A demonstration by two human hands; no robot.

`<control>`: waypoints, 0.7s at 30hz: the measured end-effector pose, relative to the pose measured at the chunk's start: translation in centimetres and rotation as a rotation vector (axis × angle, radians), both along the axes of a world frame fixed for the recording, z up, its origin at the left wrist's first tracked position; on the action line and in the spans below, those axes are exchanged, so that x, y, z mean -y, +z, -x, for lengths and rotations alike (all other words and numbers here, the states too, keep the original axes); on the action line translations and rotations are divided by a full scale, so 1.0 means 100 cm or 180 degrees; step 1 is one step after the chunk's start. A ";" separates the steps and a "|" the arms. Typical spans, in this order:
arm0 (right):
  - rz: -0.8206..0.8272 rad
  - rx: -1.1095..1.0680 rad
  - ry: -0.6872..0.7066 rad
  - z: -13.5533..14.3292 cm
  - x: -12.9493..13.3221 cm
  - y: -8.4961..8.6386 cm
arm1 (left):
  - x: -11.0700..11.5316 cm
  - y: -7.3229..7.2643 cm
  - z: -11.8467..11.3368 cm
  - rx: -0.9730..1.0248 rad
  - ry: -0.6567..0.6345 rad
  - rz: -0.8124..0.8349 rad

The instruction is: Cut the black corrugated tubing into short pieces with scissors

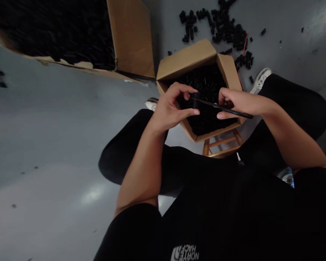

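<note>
Between its thumb and fingers my left hand (172, 107) pinches a short black ribbed tube piece (196, 100) above the small cardboard box (188, 59). My right hand (236, 101) is closed around what look like black scissors (246, 115). One handle loop shows below the hand, and the slim blades reach left to the tube piece and touch or cross it. The other handle is hidden by the fingers. Many small black pieces (206, 125) fill the box under both hands.
A wooden stool (222, 142) stands under or just in front of the small box. At upper left is a large cardboard box (133, 36) full of black pieces. More black tube pieces (225, 27) lie scattered on the grey floor (57, 127). My legs straddle the small box.
</note>
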State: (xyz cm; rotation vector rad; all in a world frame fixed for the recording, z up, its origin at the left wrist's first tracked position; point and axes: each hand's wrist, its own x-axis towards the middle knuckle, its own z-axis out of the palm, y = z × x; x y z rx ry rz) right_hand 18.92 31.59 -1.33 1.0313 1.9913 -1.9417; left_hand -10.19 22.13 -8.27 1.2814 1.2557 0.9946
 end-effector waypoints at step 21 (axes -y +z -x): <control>0.0111 0.0250 0.0023 0.000 0.003 0.010 | 0.000 0.001 0.004 -0.0193 -0.0232 -0.0063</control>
